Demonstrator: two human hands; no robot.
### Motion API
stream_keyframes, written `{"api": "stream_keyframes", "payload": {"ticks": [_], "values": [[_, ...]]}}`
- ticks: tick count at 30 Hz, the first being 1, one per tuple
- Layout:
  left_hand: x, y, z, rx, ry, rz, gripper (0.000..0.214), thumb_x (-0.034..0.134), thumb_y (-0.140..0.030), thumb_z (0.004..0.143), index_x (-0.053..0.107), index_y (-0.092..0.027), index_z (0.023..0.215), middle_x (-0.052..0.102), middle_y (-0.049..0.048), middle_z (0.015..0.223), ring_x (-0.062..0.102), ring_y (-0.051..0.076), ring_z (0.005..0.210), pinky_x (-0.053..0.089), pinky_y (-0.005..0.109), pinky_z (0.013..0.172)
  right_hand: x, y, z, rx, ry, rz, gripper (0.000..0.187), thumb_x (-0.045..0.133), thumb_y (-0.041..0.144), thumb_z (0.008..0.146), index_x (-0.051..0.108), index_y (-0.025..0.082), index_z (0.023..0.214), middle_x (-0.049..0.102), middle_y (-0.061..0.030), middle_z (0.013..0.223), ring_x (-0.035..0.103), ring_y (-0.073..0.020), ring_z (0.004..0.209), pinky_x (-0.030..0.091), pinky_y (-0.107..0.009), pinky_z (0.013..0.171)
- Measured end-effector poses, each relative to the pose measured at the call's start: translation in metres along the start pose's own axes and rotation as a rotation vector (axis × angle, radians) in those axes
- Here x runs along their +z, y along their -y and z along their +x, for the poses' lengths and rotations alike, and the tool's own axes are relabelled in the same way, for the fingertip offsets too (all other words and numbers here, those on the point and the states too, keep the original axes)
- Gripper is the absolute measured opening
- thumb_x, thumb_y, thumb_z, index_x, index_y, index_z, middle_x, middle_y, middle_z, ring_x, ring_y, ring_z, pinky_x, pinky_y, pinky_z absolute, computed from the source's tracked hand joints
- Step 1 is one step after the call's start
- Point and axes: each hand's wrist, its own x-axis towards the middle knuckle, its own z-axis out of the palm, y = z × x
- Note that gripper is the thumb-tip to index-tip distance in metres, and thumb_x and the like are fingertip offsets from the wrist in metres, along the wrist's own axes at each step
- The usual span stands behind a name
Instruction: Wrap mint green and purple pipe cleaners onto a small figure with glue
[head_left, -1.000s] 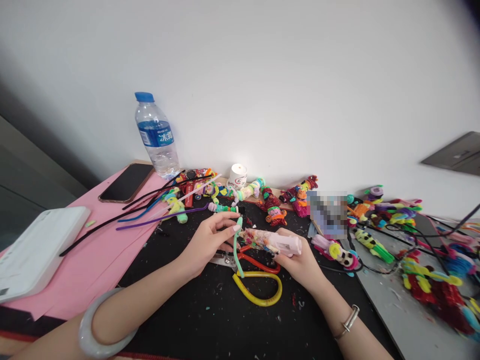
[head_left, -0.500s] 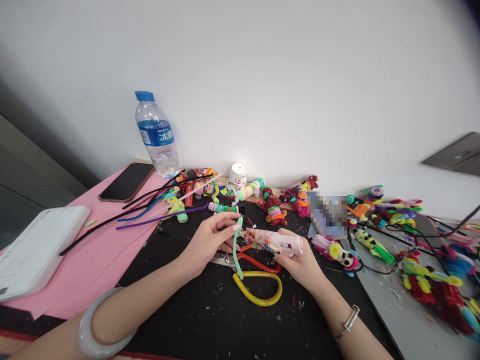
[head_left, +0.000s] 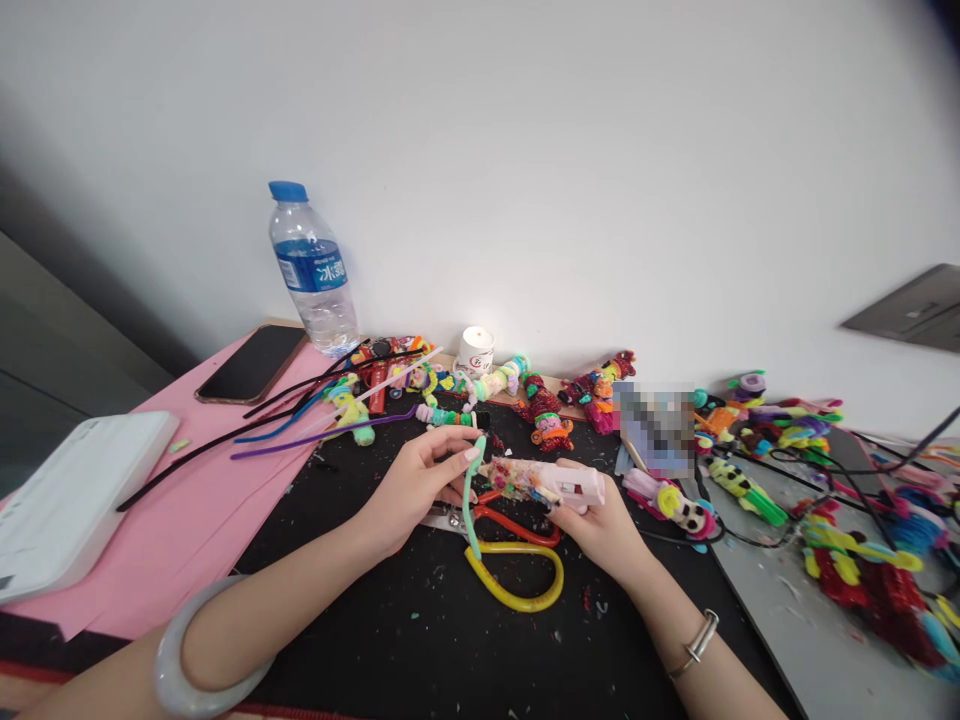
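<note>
Between the thumb and fingers of my left hand (head_left: 427, 480) is a mint-green pipe cleaner (head_left: 469, 510), its free end hanging down over the scissors. My right hand (head_left: 596, 525) is wrapped round a pale pink glue gun (head_left: 574, 486). Coloured fuzz and glue cover the gun's front, and its nozzle points left, close to the pipe cleaner; whether they touch I cannot tell. Below both hands lies a pair of scissors (head_left: 525, 604) with one yellow and one red handle loop, the blades partly hidden by my left hand.
Pipe-cleaner figures (head_left: 544, 412) line the wall, and more (head_left: 870, 570) lie on the grey board at right. A paper cup (head_left: 477, 350), water bottle (head_left: 313, 270), phone (head_left: 253, 363) and white box (head_left: 86, 500) stand at the back and left. Loose pipe cleaners (head_left: 322, 435) overhang pink paper (head_left: 202, 480).
Both hands stay almost where they were. The lower end of the mint-green pipe cleaner has shifted slightly to the left.
</note>
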Motion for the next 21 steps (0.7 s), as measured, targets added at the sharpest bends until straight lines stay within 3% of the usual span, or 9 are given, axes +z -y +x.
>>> {"api": "stream_keyframes", "payload": {"ticks": [21], "values": [[0.0028, 0.0011, -0.0006, 0.002, -0.029, 0.024, 0.035, 0.064, -0.041, 0.074, 0.063, -0.019, 0.101, 0.061, 0.0007, 0.073, 0.057, 0.011, 0.055, 0.048, 0.022, 0.051, -0.0004, 0.0066, 0.0014, 0.000, 0.024, 0.008, 0.018, 0.057, 0.015, 0.071, 0.064, 0.015, 0.088, 0.070, -0.0066, 0.086, 0.063, -0.0240, 0.078, 0.050, -0.032, 0.066]]}}
